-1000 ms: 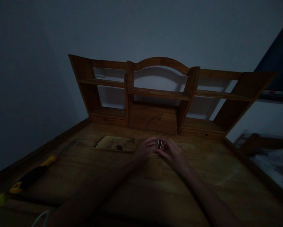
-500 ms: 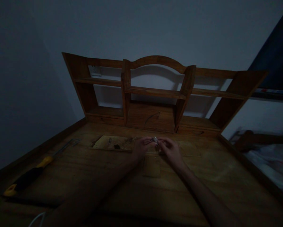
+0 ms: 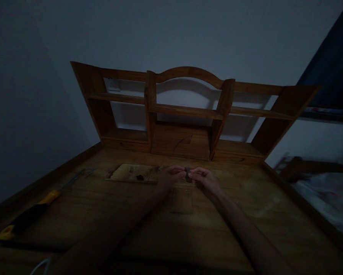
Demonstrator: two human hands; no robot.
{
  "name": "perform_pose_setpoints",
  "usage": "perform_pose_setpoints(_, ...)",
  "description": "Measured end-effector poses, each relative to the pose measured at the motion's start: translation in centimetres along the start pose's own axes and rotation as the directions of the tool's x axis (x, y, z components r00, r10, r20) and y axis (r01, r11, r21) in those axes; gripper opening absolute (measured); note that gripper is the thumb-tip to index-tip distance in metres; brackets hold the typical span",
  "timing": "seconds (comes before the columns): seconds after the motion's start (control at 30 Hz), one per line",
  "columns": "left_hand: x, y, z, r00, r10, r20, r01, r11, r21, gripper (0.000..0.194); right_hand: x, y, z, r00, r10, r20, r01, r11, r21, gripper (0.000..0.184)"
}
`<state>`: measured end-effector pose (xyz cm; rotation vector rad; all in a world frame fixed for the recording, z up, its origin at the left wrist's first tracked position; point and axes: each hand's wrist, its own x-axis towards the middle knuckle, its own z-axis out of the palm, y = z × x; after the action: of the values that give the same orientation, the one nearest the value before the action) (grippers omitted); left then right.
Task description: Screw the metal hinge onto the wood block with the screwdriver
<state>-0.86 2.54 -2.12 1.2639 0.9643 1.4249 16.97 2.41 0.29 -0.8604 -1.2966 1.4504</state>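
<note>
My left hand point(image 3: 171, 177) and my right hand point(image 3: 206, 179) meet above the middle of the wooden desk point(image 3: 148, 229). Between their fingertips is a small dark metal piece point(image 3: 188, 173), mostly covered by the fingers; its kind cannot be made out in this dim light. Both hands are closed in a pinch on it. Just under them a small wooden block point(image 3: 182, 201) lies on the desk. A worn wooden strip point(image 3: 134, 173) with a dark hole lies left of my left hand.
A yellow and black-handled screwdriver point(image 3: 31, 215) lies at the left, with small metal bits point(image 3: 89, 172) near its tip. Behind the hands a wooden shelf unit point(image 3: 185, 110) stands against the wall. A white cord point(image 3: 41, 265) shows at the bottom left.
The small metal piece has been turned between the fingers: its silver side showed earlier, now it looks dark and more covered. The view has shifted slightly to the right.
</note>
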Motion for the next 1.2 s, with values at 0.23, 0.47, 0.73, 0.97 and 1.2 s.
perform_pose_setpoints(0.23, -0.3, 0.8, 0.3, 0.997, 0.080, -0.019, -0.079, 0.994, 0.069, 0.031, 0.0, 0.1, 0.2, 0.997, -0.058, -0.055, 0.053, 0.994, -0.097, 0.029)
perform_pose_setpoints(0.47, -0.5, 1.2, 0.2, 0.992, 0.122, 0.037, -0.126, 0.982, 0.141, 0.027, 0.2, 0.2, 0.3, 0.983, -0.154, -0.096, 0.132, 0.971, -0.201, 0.031)
perform_pose_setpoints(0.73, -0.3, 0.4, 0.1, 0.991, 0.120, 0.057, -0.125, 0.986, 0.111, 0.031, 0.2, 0.4, 0.2, 0.970, -0.222, -0.099, 0.187, 0.942, -0.280, 0.031)
perform_pose_setpoints(0.97, -0.2, 1.0, 0.3, 0.995, 0.096, -0.029, -0.091, 0.984, 0.154, 0.028, 0.1, 0.6, 0.3, 0.961, -0.256, -0.101, 0.211, 0.921, -0.329, 0.028)
perform_pose_setpoints(1.2, -0.4, 1.3, 0.4, 0.994, 0.104, -0.037, -0.094, 0.972, 0.216, 0.023, 0.3, 0.7, 0.0, 0.937, -0.331, -0.108, 0.270, 0.886, -0.377, 0.025)
